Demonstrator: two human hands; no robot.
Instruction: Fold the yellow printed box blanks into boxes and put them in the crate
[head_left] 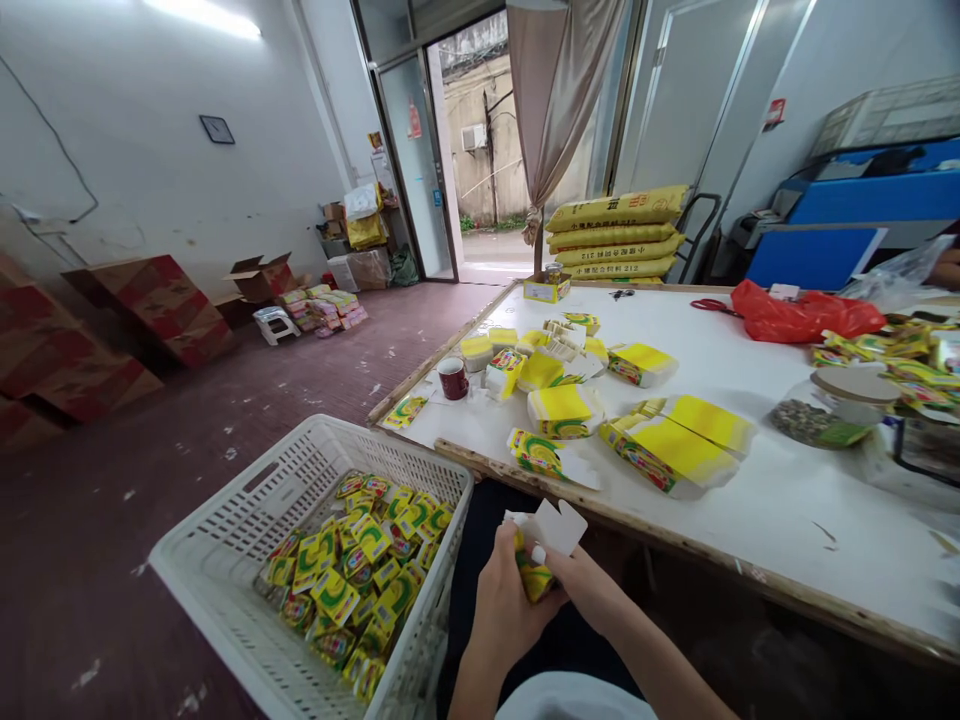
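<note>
Above my lap, in front of the table edge, both hands hold one small yellow carton point(534, 580) with its white end flaps point(561, 526) standing up. My left hand point(501, 590) wraps round the carton's left side and underside. My right hand point(581, 585) grips it from the right, thumb by the flaps. What lies inside the carton cannot be made out. On the table just beyond lies a flattened yellow carton point(536, 452). Stacks of flat yellow cartons point(667, 445) lie further right.
A white plastic basket point(225, 545) with many small yellow boxes point(371, 540) stands at my left. The white table point(750, 520) bears a dark red mug point(452, 380), a red plastic bag point(802, 312), red-handled scissors point(712, 306) and a round jar point(814, 412). Yellow sacks point(615, 240) are piled behind.
</note>
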